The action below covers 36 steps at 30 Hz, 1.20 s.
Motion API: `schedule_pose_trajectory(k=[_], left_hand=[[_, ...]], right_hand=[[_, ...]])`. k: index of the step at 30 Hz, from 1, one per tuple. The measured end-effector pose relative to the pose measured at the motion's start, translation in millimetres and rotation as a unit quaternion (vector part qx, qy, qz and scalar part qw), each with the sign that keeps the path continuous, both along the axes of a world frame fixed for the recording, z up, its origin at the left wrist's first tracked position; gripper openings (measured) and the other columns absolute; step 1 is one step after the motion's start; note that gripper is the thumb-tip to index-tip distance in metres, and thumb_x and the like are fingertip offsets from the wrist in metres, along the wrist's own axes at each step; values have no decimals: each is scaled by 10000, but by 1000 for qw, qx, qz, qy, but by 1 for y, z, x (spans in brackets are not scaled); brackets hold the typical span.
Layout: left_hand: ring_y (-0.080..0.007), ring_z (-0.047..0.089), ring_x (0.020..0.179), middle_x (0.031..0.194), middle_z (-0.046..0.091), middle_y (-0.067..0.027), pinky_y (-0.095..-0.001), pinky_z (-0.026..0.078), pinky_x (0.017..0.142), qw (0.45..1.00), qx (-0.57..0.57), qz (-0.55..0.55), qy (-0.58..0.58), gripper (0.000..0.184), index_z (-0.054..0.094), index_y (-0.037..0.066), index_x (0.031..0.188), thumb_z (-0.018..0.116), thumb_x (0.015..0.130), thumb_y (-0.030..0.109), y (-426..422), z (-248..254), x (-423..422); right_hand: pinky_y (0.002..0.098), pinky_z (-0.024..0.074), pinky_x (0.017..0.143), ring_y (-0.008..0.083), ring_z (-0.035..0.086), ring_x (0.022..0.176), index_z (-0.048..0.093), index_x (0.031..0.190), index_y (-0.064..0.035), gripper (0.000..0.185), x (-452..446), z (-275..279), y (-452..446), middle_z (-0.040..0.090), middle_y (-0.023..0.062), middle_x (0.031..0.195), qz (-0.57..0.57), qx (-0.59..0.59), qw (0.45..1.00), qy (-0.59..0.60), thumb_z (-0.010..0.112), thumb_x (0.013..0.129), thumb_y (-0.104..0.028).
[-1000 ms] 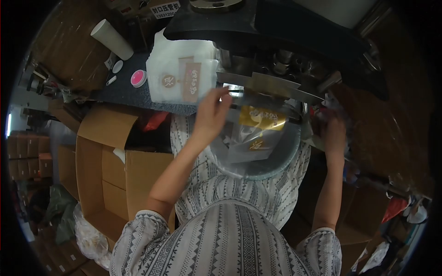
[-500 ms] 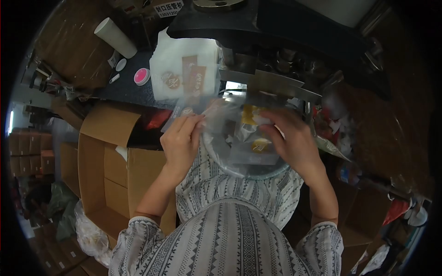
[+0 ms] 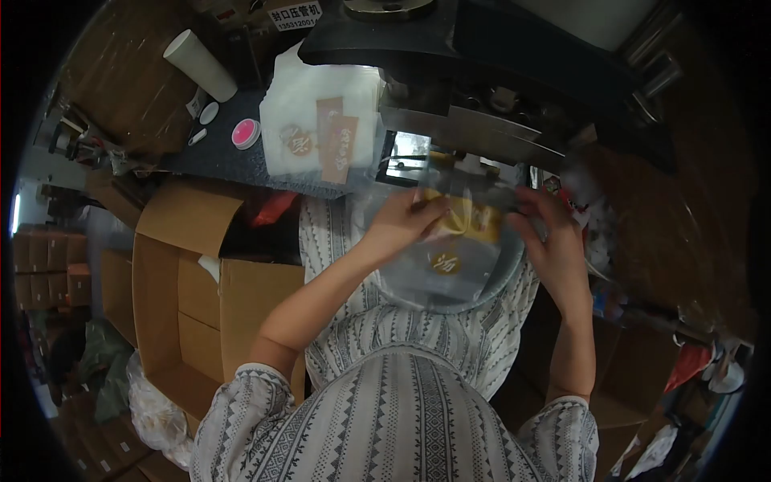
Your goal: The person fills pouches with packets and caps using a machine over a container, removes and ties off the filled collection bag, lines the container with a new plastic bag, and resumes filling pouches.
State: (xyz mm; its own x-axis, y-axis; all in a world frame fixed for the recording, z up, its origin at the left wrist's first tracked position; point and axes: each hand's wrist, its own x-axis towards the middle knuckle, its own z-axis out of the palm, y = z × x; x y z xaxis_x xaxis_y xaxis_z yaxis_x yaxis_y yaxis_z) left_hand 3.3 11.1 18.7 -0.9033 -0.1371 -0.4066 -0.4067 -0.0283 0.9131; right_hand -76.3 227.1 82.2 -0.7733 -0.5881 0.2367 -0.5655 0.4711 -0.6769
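A clear plastic bag with gold print (image 3: 446, 261) hangs over a round basin (image 3: 474, 304) on my lap. My left hand (image 3: 405, 218) pinches the bag near its upper left part. At the bag's upper right is my right hand (image 3: 550, 233), fingers curved and apart; nothing can be made out between them. Just above the hands, the metal plate of a dark machine (image 3: 494, 124) crosses the view. A stack of white printed bags (image 3: 321, 120) lies left of the machine, with a clear printed bag on top.
On the dark table (image 3: 241, 170) stand a pink round tin (image 3: 246, 133) and a white cup (image 3: 199, 66). An open cardboard box (image 3: 178, 309) is at my left. Red and white packets (image 3: 590, 217) lie right of the machine.
My left hand has moved right from beside the basin onto the gold-printed bag. My right hand has shifted right and up, its fingers now spread at the bag's right side.
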Motion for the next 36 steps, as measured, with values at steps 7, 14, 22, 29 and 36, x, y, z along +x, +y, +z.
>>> schedule_pose_trajectory(k=[7,14,22,29,36], left_hand=[[-184,649,759,878,625,-121,-265,481,643,998,25,57,32,330,584,-52,1068,617,909,235,-10,9,-2],[-289,500,1167,1191,567,-140,-519,323,963,653,-736,61,169,414,534,53,1215,641,832,168,-66,-39,49],[-327,608,712,803,620,-115,-379,477,603,759,-593,153,221,199,652,93,959,605,793,-5,-41,12,83],[-301,627,696,796,644,-116,-350,482,589,812,-501,73,289,140,665,63,907,647,778,13,-13,34,78],[-141,649,666,768,660,-88,-279,502,604,975,-195,-41,100,133,656,-13,919,616,892,111,17,7,50]], right_hand=[[457,497,710,401,613,834,616,971,1,171,-44,-61,57,646,206,967,-237,314,900,187,592,833,-97],[461,499,711,403,618,859,628,953,12,166,-41,-34,49,637,242,885,-185,272,944,-3,549,813,-30],[309,499,817,208,633,980,571,1062,-6,228,-3,2,23,637,142,1040,22,-148,956,-254,588,840,40],[302,538,784,192,687,873,539,957,-15,206,19,4,-30,679,94,1068,148,-119,976,-106,673,801,-6],[330,476,898,220,650,987,550,1011,-15,214,12,-22,-29,654,112,1121,78,-221,919,-317,663,831,-35]])
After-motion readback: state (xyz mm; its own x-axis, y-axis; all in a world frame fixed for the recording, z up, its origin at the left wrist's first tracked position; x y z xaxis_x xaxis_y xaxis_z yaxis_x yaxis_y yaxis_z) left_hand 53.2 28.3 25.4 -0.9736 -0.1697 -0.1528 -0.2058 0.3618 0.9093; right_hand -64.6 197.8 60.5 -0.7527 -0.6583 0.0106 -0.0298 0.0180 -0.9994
